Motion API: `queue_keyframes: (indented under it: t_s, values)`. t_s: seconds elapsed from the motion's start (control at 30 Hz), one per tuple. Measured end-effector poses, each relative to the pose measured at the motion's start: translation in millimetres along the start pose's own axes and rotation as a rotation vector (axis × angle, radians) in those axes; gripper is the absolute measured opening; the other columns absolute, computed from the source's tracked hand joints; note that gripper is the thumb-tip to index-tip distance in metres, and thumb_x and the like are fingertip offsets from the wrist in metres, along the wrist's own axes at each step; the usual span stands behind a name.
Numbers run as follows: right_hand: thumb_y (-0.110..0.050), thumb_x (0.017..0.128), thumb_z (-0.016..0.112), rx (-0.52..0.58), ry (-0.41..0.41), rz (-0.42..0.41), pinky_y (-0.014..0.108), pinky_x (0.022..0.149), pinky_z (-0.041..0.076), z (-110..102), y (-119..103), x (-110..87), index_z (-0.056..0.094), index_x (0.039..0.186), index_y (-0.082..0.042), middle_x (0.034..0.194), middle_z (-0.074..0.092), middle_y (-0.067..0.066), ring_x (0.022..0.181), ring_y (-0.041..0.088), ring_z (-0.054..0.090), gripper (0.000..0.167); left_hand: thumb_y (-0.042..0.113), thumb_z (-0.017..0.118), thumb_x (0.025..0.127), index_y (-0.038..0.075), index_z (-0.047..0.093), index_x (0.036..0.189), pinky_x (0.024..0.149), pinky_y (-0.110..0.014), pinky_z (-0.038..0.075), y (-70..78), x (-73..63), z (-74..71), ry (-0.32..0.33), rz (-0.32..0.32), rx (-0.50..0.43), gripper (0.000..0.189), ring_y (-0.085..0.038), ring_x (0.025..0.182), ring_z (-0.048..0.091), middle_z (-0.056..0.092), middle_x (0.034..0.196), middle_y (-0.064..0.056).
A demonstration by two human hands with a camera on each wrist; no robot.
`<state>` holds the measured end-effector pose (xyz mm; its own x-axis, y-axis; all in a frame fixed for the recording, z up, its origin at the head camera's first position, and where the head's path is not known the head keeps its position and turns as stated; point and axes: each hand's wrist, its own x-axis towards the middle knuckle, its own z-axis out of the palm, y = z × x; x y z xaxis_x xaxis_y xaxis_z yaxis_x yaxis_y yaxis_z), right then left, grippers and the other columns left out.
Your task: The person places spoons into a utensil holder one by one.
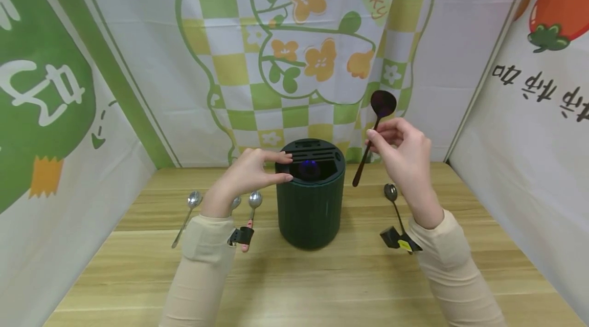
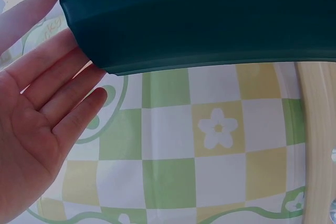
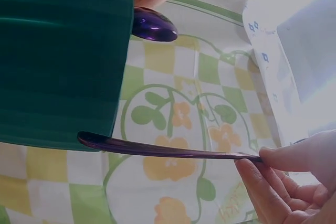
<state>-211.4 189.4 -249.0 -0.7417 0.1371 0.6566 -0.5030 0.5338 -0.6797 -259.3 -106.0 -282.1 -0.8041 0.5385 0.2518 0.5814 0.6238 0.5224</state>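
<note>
A dark, round-bowled spoon point(image 1: 383, 103) is pinched by my right hand point(image 1: 405, 150) between thumb and fingers near its bowl. Its bowl points up and its handle slants down, just right of a dark green ribbed utensil holder point(image 1: 310, 214). My left hand point(image 1: 250, 168) touches the holder's top at the left, its thumb and fingers fairly straight. Inside the holder's large opening stands a shiny purple spoon point(image 3: 156, 25), bowl upward; the holder hides its handle. In the right wrist view, the held spoon's handle end point(image 3: 92, 139) overlaps the holder's rim; contact is unclear.
On the wooden table point(image 1: 294, 286) lie a silver spoon point(image 1: 193, 199) and a pink-handled spoon point(image 1: 254, 199) at the left. Another spoon point(image 1: 236, 202) is mostly hidden by my left wrist. A dark spoon point(image 1: 390, 192) lies at the right, partly under my right wrist camera.
</note>
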Motion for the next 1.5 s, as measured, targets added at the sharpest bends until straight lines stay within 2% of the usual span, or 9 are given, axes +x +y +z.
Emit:
queue_keyframes:
  t_s: [0.1,0.2,0.37,0.63,0.77,0.87,1.13,1.37,1.5]
  values:
    - [-0.021,0.088,0.068,0.028,0.015,-0.013,0.018,0.060,0.053,0.3,-3.9,2.2,0.065,0.094,0.001,0.084,0.072,0.015,0.065,-0.001,0.065,0.023,0.038,0.069,0.085,0.019,0.066,0.122,0.076,-0.032,0.043,-0.3,0.3,0.3,0.004,0.005,0.007,0.041,-0.006,0.052,0.046,0.057,0.134,0.002]
    - [-0.020,0.087,0.069,0.051,0.024,-0.022,0.018,0.061,0.054,0.8,-7.6,4.1,0.066,0.095,0.001,0.085,0.072,0.015,0.064,-0.001,0.065,0.023,0.038,0.070,0.085,0.019,0.066,0.121,0.078,-0.032,0.042,-0.4,0.2,0.3,0.005,0.003,0.009,0.041,-0.008,0.056,0.052,0.057,0.134,0.002]
    - [-0.021,0.087,0.069,0.067,0.036,-0.027,0.020,0.061,0.054,2.4,-11.8,7.3,0.066,0.095,0.000,0.085,0.072,0.014,0.065,0.001,0.066,0.022,0.038,0.070,0.085,0.019,0.066,0.122,0.073,-0.032,0.043,0.3,-0.1,0.2,-0.002,-0.010,0.003,0.041,-0.008,0.038,0.028,0.057,0.135,0.002]
    - [-0.020,0.087,0.070,0.105,0.053,-0.030,0.020,0.063,0.054,7.6,-17.9,11.7,0.065,0.094,0.000,0.083,0.071,0.015,0.065,0.002,0.067,0.022,0.039,0.070,0.085,0.019,0.066,0.121,0.073,-0.032,0.043,0.0,0.6,0.4,0.001,-0.006,0.000,0.041,-0.008,0.039,0.031,0.057,0.135,0.002]
    - [-0.017,0.086,0.071,0.146,0.064,-0.036,0.021,0.064,0.055,11.5,-19.0,14.1,0.066,0.094,0.002,0.085,0.072,0.016,0.066,0.003,0.067,0.021,0.038,0.069,0.086,0.019,0.066,0.121,0.076,-0.033,0.042,-0.5,0.4,0.4,0.005,-0.002,0.007,0.041,-0.010,0.045,0.044,0.057,0.134,0.002]
    - [-0.016,0.085,0.071,0.157,0.067,-0.050,0.021,0.064,0.055,14.9,-17.7,15.8,0.065,0.094,0.002,0.085,0.072,0.017,0.066,0.002,0.067,0.021,0.037,0.070,0.086,0.018,0.067,0.121,0.077,-0.032,0.042,-0.7,0.2,0.5,0.010,0.013,0.018,0.040,-0.010,0.047,0.045,0.058,0.133,0.001]
    - [-0.019,0.087,0.070,0.132,0.052,-0.081,0.020,0.064,0.055,26.5,-11.8,18.3,0.065,0.093,0.001,0.084,0.072,0.014,0.065,0.000,0.066,0.022,0.037,0.069,0.086,0.017,0.066,0.121,0.073,-0.032,0.043,-1.1,0.3,1.1,0.014,0.020,0.021,0.040,-0.007,0.040,0.022,0.058,0.134,0.001]
    - [-0.018,0.086,0.070,0.123,0.042,-0.092,0.020,0.063,0.054,33.6,-7.5,17.3,0.065,0.093,0.001,0.083,0.072,0.013,0.065,0.003,0.066,0.020,0.037,0.069,0.086,0.018,0.067,0.121,0.079,-0.033,0.042,-1.3,0.5,0.6,0.016,0.020,0.022,0.041,-0.010,0.055,0.049,0.058,0.133,0.002]
    - [-0.017,0.085,0.071,0.126,0.039,-0.098,0.020,0.062,0.054,35.8,-6.5,16.8,0.065,0.092,0.000,0.083,0.072,0.013,0.065,0.007,0.067,0.019,0.037,0.069,0.086,0.018,0.066,0.122,0.080,-0.033,0.042,-1.1,0.6,0.6,0.010,0.015,0.013,0.041,-0.010,0.052,0.046,0.057,0.134,0.002]
